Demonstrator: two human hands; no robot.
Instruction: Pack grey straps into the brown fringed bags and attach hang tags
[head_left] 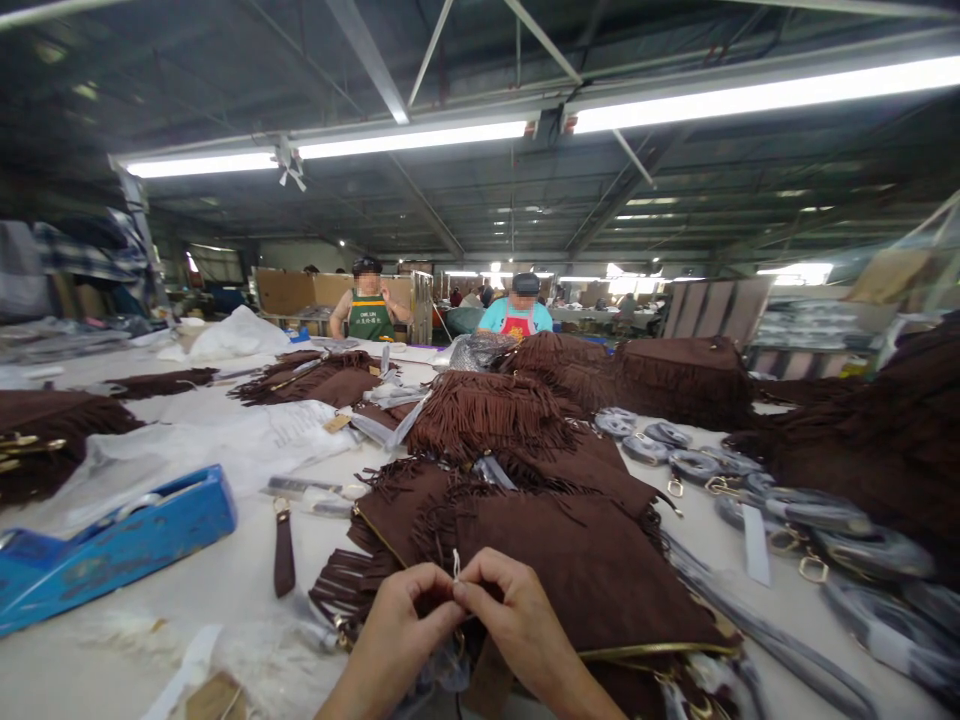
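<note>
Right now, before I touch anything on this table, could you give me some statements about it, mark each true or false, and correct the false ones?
1. The left hand and right hand pinch one white string. True.
2. The hands are over a brown fringed bag. True.
3. The dispenser is red. False: it is blue.
4. The strap lies on the bag. False: it lies on the table, left of the bag.
5. Nobody else is at the table. False: a green-apron person and a red-apron person are at the far end.
</note>
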